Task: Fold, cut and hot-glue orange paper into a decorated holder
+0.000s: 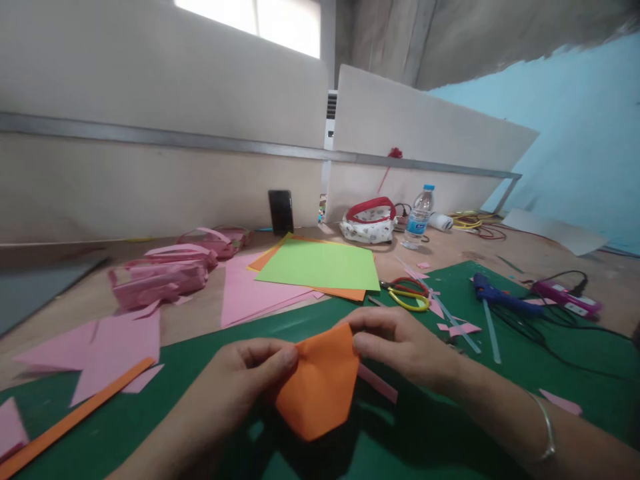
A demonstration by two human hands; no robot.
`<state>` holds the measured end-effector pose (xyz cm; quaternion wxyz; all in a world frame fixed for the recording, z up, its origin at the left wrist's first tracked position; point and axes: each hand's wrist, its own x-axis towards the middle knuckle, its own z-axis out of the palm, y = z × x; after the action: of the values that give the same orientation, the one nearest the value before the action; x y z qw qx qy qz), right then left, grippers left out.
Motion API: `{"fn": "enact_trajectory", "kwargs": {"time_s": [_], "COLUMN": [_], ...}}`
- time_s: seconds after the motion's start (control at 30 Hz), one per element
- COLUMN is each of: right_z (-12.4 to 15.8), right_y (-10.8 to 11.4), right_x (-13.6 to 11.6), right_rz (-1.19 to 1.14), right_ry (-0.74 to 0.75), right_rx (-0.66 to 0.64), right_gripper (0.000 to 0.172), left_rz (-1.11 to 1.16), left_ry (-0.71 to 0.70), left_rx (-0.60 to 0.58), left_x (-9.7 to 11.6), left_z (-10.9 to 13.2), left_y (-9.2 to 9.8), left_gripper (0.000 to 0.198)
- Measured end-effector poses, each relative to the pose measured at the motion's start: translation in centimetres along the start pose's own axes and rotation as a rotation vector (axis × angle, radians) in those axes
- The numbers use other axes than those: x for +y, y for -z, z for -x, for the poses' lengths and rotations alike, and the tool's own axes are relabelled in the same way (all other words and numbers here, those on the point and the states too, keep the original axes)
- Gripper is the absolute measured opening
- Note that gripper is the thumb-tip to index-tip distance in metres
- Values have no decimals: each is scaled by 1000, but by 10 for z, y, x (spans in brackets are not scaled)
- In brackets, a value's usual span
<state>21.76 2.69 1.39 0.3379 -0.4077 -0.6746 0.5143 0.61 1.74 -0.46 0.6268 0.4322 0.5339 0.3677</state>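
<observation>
Between my two hands is a folded piece of orange paper [320, 393], held just above the green cutting mat [210, 373]. My left hand [260, 367] pinches its upper left edge between thumb and fingers. At the upper right corner, my right hand [395, 340] grips the same paper, its fingers partly behind it. The paper's lower end comes to a blunt point toward me. A narrow pink paper strip [379, 384] lies on the mat below my right hand. To the left, a long orange paper strip [75, 420] rests across the mat beside pink paper pieces [117, 350].
Behind my hands are a green paper sheet [320, 265], pink sheets [240, 293] and scissors [409, 293]. Folded pink paper baskets [160, 280] stand left. A blue glue gun [500, 297] with a cable lies right. A phone [281, 212], pouch [369, 223] and water bottle [419, 217] stand at the back.
</observation>
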Motion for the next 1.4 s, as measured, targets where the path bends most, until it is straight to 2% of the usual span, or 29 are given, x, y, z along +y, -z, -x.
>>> {"fn": "enact_trajectory", "kwargs": {"time_s": [0.27,0.4,0.5,0.6,0.7,0.8,0.87,1.0,1.1,1.2,1.33,1.4], "right_z": [0,0,-2,-4,-2,2,4,3,-1,-3,0,3], "right_y": [3,3,0,-4,-9,-11,-10,-5,-2,-2,-8,-10], "right_x": [9,10,8,6,4,3,2,4,7,7,4,4], "right_rz": [-242,-371,-405,-207,123,299,258,-32,-226,-273,61,271], "right_ry": [-53,-135,-247,-251,-110,76,69,-124,-194,-224,-137,-19], "right_rx": [-55,-94,-79,58,184,210,184,109,92,96,80,107], "right_gripper": [20,23,20,21,26,29,28,18,14,14,21,24], "left_rz": [213,334,290,148,36,-14,-36,-107,-184,-235,-302,-325], "left_ry": [235,294,266,160,45,-7,-10,-34,-54,-63,-162,-204], "left_rx": [-205,-310,-230,-98,-24,-11,-2,-15,-32,-30,-29,-39], "left_x": [-2,-5,-12,-19,-24,-26,-27,-25,-18,-9,-4,-5], "left_z": [-4,-3,-5,-10,-13,-14,-13,-11,-7,-1,6,6], "left_y": [4,3,1,2,2,3,3,2,1,-2,-6,-7], "left_gripper": [26,25,23,29,35,38,39,44,43,40,32,30]}}
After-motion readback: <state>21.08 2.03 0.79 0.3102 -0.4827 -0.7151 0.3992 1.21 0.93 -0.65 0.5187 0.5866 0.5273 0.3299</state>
